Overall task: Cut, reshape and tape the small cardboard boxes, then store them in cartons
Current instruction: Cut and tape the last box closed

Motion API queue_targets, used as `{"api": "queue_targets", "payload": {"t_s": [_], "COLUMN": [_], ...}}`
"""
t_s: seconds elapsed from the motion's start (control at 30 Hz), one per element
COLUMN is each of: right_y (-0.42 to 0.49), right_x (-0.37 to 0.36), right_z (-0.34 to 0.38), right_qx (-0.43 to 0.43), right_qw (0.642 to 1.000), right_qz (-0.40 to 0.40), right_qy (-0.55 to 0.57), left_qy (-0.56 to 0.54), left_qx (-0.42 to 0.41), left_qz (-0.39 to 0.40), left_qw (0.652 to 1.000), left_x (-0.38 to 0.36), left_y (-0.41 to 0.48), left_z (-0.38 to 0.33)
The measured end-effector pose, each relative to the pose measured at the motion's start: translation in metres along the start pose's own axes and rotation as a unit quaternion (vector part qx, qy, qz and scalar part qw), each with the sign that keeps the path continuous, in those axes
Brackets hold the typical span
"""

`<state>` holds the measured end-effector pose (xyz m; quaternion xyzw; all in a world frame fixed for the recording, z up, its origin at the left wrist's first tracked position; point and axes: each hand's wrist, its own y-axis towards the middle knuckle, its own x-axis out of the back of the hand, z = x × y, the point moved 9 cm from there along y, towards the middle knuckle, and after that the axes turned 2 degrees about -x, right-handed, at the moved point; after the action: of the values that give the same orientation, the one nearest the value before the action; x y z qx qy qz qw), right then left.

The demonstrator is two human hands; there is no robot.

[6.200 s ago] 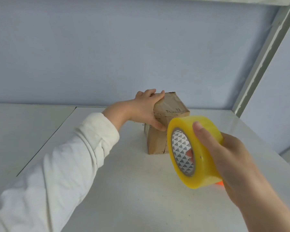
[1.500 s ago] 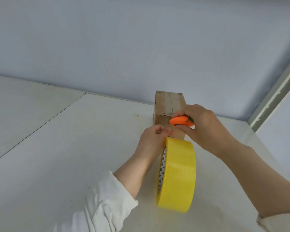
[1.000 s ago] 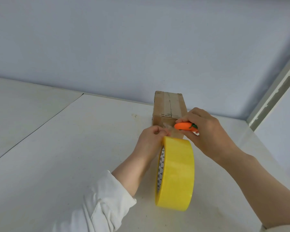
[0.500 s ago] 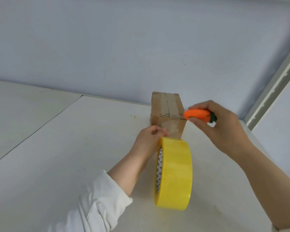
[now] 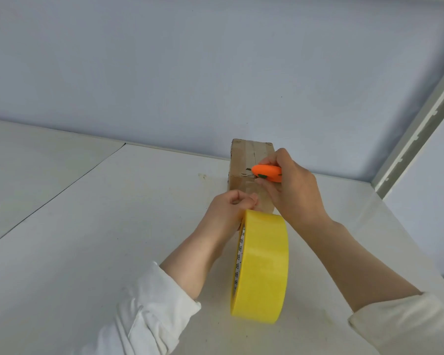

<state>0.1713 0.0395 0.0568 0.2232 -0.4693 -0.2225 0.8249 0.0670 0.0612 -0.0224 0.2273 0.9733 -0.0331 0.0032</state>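
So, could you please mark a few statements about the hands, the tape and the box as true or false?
1. The right hand grips the orange cutter. True.
2. The left hand holds the tape roll at its top. True.
3. The tape roll is blue. False: it is yellow.
4. The orange cutter's tip meets the near top edge of the cardboard box. True.
5. The cardboard box is flattened. False: it stands assembled on the table.

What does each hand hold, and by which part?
Right hand grips the orange cutter by its rear half; left hand holds the yellow tape roll at its top.
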Motion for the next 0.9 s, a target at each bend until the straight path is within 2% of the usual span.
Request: {"api": "queue_targets", "payload": {"t_s": [0.23, 0.4, 0.47, 0.53, 0.67, 0.8, 0.9], "right_y": [-0.002, 0.003, 0.008, 0.008, -0.009, -0.033, -0.042], "right_x": [0.002, 0.001, 0.002, 0.010, 0.028, 0.034, 0.034], "right_z": [0.008, 0.006, -0.002, -0.012, -0.019, -0.013, -0.008], "right_qx": [0.045, 0.039, -0.004, -0.070, -0.183, -0.203, -0.198], "right_qw": [0.998, 0.998, 0.999, 0.992, 0.933, 0.907, 0.905], "right_qz": [0.008, 0.020, 0.039, 0.048, 0.046, 0.068, 0.079], "right_qy": [-0.047, -0.049, -0.002, 0.093, 0.308, 0.363, 0.368], "left_qy": [-0.015, -0.033, -0.036, -0.041, -0.024, -0.025, -0.030], "left_qx": [0.004, -0.013, -0.035, -0.065, -0.119, -0.137, -0.136], "left_qz": [0.001, 0.058, 0.037, 0.015, 0.015, 0.005, 0.007], "left_qw": [1.000, 0.998, 0.998, 0.997, 0.993, 0.990, 0.990], "left_x": [-0.003, -0.015, -0.009, -0.002, 0.000, 0.000, -0.003], "left_y": [-0.010, -0.030, -0.035, -0.038, -0.044, -0.050, -0.052], "left_z": [-0.005, -0.017, -0.019, -0.022, -0.033, -0.036, -0.036]}}
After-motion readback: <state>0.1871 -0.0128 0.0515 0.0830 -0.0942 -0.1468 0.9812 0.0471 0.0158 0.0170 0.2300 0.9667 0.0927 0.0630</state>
